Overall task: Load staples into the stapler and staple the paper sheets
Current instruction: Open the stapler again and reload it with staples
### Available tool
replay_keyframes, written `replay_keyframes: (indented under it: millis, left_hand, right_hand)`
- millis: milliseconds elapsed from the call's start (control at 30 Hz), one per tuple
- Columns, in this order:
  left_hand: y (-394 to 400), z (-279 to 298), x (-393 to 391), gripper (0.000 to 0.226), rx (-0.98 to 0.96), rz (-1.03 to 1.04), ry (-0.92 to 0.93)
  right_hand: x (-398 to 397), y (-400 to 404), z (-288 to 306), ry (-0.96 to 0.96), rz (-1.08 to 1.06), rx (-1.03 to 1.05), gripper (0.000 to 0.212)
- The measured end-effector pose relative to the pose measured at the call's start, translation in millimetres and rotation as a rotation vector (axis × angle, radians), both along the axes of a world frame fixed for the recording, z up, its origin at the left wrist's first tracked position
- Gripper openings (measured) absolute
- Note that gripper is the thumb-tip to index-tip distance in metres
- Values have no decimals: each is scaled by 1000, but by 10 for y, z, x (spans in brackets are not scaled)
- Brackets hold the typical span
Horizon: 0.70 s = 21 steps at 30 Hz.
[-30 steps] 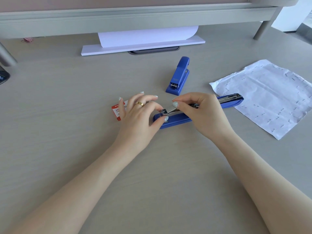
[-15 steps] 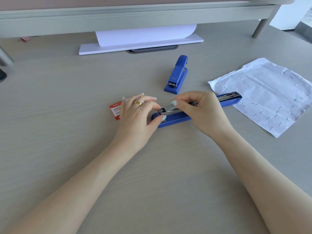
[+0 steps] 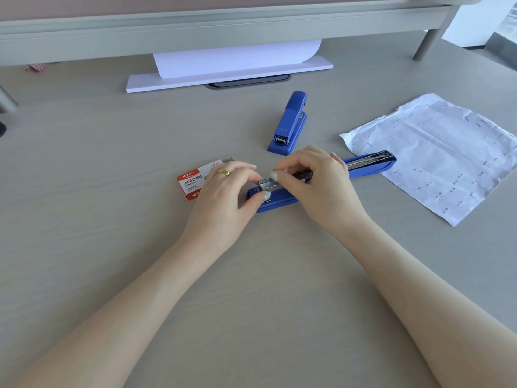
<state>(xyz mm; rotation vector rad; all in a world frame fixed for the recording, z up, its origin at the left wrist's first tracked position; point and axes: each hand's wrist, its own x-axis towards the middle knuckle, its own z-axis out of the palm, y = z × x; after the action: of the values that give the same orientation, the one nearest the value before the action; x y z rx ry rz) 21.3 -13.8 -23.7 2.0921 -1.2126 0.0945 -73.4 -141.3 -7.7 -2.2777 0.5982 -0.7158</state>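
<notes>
A blue stapler (image 3: 281, 198) lies flat and swung fully open on the desk, its lid end (image 3: 372, 163) reaching right onto the paper. A silver strip of staples (image 3: 266, 182) sits at the magazine's left end. My right hand (image 3: 316, 186) pinches this strip from above with thumb and forefinger. My left hand (image 3: 226, 200) holds the stapler's left end, thumb on its blue base and fingertips by the strip. The white paper sheets (image 3: 436, 152), dotted with several staples, lie at the right.
A red and white staple box (image 3: 191, 182) lies open just behind my left hand. A second blue stapler (image 3: 289, 123) stands closed behind my hands. A white monitor stand (image 3: 223, 74) sits under a raised grey shelf (image 3: 223, 26) at the back.
Both hands stay on the open stapler. The staple strip has settled lower and flatter into the magazine's left end.
</notes>
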Motion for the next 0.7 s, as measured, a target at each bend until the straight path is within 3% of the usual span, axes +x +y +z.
replay_keyframes:
  millis: [167,300,433,567,700]
  left_hand:
    - [16,5,-14,25,10,-79,-118]
    - [13,-26,1,25,11,-65,-83]
    - [19,0,-6,29,-11,-77,-81]
    - [38,55,-48,17,-20,-100,103]
    - [47,60,-69,20,-34,-27,197]
  right_hand:
    - [-56,-162,99,-92,-118,77,23]
    - [-210,-551,169,-99,-353,35,16]
    - [-492,-934,146,336,-604,85,40]
    - [-525,-957,138,460,-589,174,43]
    - [-531,-952,113,289,-507,204,45]
